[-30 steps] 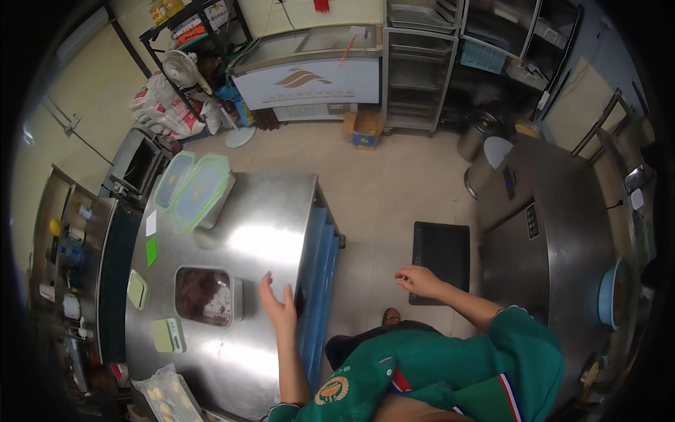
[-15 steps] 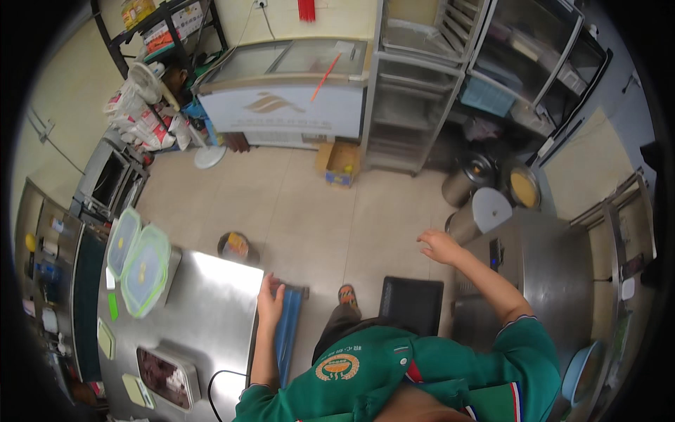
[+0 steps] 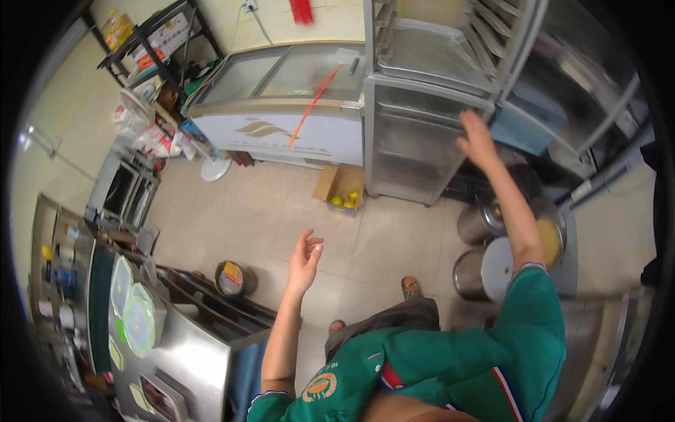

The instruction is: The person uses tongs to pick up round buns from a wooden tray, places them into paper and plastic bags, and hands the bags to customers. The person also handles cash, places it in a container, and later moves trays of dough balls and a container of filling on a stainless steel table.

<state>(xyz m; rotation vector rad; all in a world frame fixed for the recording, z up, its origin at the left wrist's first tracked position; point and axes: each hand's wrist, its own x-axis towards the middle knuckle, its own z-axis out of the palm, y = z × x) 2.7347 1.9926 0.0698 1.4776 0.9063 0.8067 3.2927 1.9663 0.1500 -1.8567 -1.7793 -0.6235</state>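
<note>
My left hand hangs in the air over the tiled floor, fingers apart and nothing in it. Stretched out ahead, my right hand appears in front of the metal tray rack, its fingers extended and holding nothing. Whether it touches the rack cannot be made out. Beside that hand, on the right, is a light blue bin on a shelf. A cardboard box with several yellow-green fruits stands on the floor beyond my left hand.
A glass-topped chest freezer stands along the far wall. Metal pots crowd the floor on the right. At left are a steel table with lidded containers and a bin on the floor. A fan stands farther back.
I have stepped forward, so the freezer and rack look nearer. My right hand has moved up and forward to the rack. My left hand has come away from the table edge.
</note>
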